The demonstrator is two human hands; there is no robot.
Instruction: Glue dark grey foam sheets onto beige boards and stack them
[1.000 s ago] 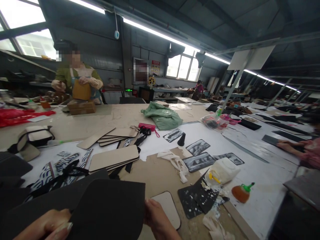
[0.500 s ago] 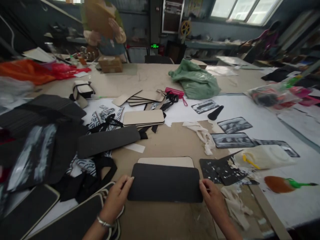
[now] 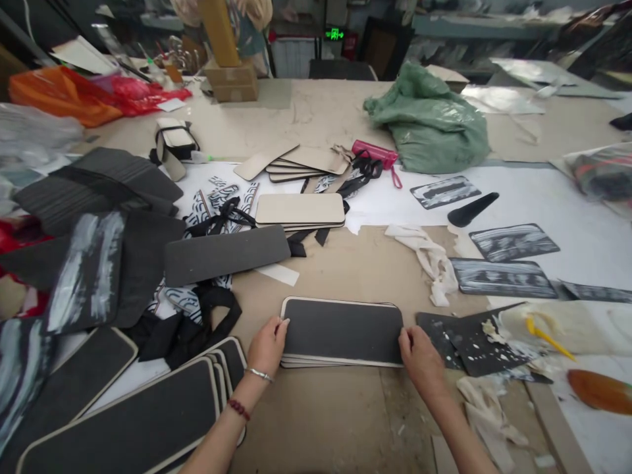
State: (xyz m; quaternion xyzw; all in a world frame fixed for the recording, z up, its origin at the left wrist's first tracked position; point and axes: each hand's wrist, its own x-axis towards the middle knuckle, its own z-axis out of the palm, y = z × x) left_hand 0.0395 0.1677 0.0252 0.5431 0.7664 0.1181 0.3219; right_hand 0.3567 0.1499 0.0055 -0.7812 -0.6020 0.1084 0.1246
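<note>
Gripping the dark panel (image 3: 344,331) by its short ends with left hand (image 3: 267,344) and right hand (image 3: 419,353), atop a thin stack (image 3: 340,363) toward the near edge of the table (image 3: 320,421). Seems light and fairly stiff; best taken by those ends. Hard to judge slipperiness, given blur.

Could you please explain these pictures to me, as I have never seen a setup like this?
There is no machine here: one camera, worn on a person's head, looks forward and down at their own bare hands. The left hand and right hand have their fingers at the two short ends of a black panel, which lies over pale panels. On the table are also more black-faced panels at left, white-streaked panels and a crumpled cloth at right, and a green bag farther back.
</note>
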